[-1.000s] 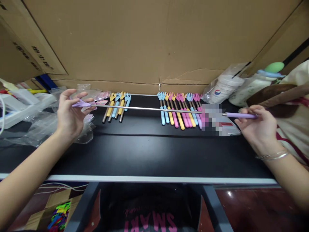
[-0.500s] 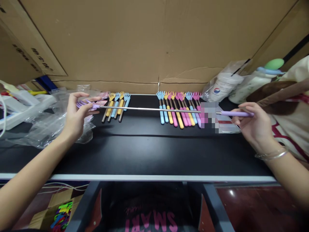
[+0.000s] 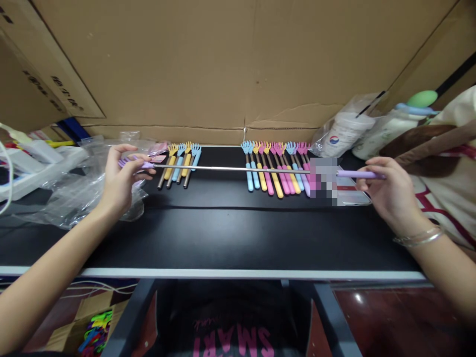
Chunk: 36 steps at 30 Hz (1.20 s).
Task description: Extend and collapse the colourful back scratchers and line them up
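Note:
A purple back scratcher [image 3: 230,169] with a long metal telescopic rod stretches across the view between my hands, above the black table [image 3: 230,238]. My left hand [image 3: 124,173] pinches its purple claw head. Its purple handle is in the fingers of my right hand [image 3: 388,191]. Behind the rod, several shorter back scratchers in blue, yellow, pink and purple lie side by side in a right group [image 3: 274,173]. A smaller left group [image 3: 179,166] of blue and yellow ones shows bare dark rod ends toward me.
Clear plastic bags [image 3: 85,183] lie at the left beside a white plastic rack [image 3: 33,168]. A partly pixelated phone [image 3: 351,191], a bagged cup [image 3: 344,131] and a bottle [image 3: 397,129] stand or lie at the right. Cardboard [image 3: 208,64] rises behind the table.
Both hands still hold the stretched back scratcher. My left hand has shifted very slightly right, and the purple handle has slid slightly left at my right hand.

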Each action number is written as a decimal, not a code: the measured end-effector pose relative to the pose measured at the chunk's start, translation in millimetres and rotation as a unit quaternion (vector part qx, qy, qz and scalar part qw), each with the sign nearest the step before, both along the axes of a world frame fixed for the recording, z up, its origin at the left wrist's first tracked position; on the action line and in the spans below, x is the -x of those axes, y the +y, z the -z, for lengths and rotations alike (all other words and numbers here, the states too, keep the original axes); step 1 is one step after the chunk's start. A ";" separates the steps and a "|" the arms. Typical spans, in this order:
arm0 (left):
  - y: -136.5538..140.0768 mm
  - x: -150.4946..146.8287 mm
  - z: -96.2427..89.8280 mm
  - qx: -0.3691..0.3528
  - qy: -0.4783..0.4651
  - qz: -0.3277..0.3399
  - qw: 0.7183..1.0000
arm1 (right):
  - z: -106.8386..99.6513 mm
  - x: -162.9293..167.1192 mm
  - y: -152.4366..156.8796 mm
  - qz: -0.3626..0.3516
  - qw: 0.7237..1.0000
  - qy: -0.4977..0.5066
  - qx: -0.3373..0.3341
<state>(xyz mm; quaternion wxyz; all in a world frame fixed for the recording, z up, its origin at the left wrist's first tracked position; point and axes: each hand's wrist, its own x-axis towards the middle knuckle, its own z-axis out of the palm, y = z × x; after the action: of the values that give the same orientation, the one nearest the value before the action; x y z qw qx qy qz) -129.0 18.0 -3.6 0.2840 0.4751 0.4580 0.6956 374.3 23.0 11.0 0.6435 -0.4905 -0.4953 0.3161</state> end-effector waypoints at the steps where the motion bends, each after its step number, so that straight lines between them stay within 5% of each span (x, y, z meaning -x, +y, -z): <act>1: -0.4 -0.2 -0.2 -0.001 0.005 -0.001 1.000 | 0.6 -0.5 0.5 0.004 1.000 -0.003 -0.002; 7: -2.3 0.9 -1.8 -0.011 0.031 -0.013 0.999 | 2.3 -2.6 2.3 0.020 1.000 -0.012 -0.006; 15: 0.1 7.4 4.6 0.023 0.109 0.056 0.992 | 2.7 -5.2 3.7 0.047 0.999 0.006 -0.026; 36: -0.9 12.9 3.6 -0.068 0.146 0.132 0.978 | 2.8 -5.1 5.8 -0.063 0.997 -0.027 0.037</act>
<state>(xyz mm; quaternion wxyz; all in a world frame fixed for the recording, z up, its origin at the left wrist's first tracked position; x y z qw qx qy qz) -141.9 17.1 -7.2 0.2702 0.6461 0.3791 0.6048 379.4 28.8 8.2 0.5900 -0.4906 -0.5303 0.3606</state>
